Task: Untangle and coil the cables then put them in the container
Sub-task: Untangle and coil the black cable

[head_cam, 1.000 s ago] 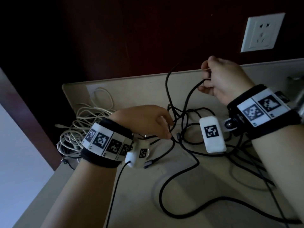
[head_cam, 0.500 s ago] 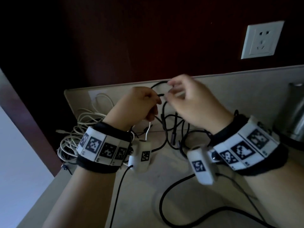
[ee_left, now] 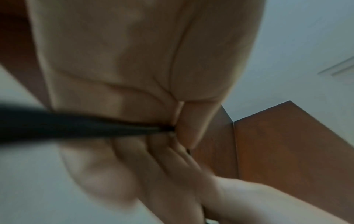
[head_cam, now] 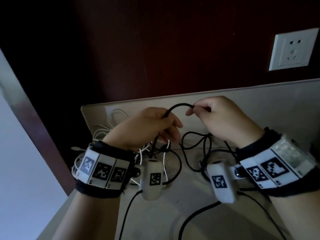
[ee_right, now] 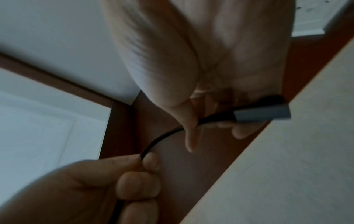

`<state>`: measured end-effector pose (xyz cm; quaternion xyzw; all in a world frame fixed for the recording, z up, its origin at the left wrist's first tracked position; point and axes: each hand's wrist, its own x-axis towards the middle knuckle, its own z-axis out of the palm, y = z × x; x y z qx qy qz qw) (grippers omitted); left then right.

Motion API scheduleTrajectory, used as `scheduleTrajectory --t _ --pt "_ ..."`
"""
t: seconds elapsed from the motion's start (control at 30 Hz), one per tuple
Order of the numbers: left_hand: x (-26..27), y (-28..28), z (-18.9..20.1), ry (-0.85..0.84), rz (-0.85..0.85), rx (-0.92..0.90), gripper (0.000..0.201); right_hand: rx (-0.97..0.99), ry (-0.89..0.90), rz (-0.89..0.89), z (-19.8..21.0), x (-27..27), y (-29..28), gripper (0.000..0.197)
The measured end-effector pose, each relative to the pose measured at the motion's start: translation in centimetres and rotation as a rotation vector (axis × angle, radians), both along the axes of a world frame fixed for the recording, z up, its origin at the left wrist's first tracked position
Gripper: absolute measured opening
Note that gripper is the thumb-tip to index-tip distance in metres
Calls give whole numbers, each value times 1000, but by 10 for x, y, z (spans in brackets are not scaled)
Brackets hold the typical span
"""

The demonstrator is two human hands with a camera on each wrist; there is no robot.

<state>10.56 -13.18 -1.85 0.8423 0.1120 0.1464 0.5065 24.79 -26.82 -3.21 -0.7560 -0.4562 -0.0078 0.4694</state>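
- The left hand (head_cam: 152, 125) and the right hand (head_cam: 223, 118) hold one black cable (head_cam: 179, 106) between them, raised above the worktop (head_cam: 259, 104) at the centre of the head view.
- Left grip: fingers curled round the cable, thumb pinching it. Right grip: thumb and fingertips pinched on the cable just behind its grey plug (ee_right: 262, 114), which shows in the right wrist view.
- The short span between the hands arches upward; the rest of the black cable hangs down into loose loops on the worktop below the hands.
- To coil well, the person would likely keep the plug end fixed in one hand and feed even loops with the other, letting the slack run freely so no knot tightens.
- The white cables (head_cam: 110, 129) lie bunched at the left of the frame, some strands crossing under the left hand; snagging is a risk.
- The worktop is pale and dim; a dark red-brown wall rises behind, with a white wall socket (head_cam: 292, 49) at the upper right. No container is in view.
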Motion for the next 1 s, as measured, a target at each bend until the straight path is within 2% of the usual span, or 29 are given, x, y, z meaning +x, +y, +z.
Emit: scheduleTrajectory --t 0.13,0.2,0.27,0.33,0.43,0.67,0.8,0.93,1.0 --pt "6 -10 -1 -132 -68 -164 32 -64 36 36 5 -2 -4 32" --pt "10 -11 -1 -200 -49 -175 32 -124 36 42 8 -4 -5 34" --pt "13 -10 -3 -238 2 -164 31 -94 110 8 11 -4 -6 36" --pt "13 -8 -5 -238 17 -146 29 15 241 -45 13 -3 -8 32" --pt "9 -7 -6 -207 -45 -158 31 154 421 -44 16 -1 -10 20" --pt "21 -4 -6 -589 41 -489 40 269 830 189 23 -8 -12 20" --pt "26 -12 -7 -661 13 -620 38 285 1048 305 24 -19 -10 24" --pt "29 -20 -7 -754 -86 -719 55 424 1370 444 21 -31 1 27" --pt "27 -21 -6 -766 -116 -762 51 494 1488 489 20 -33 3 28"
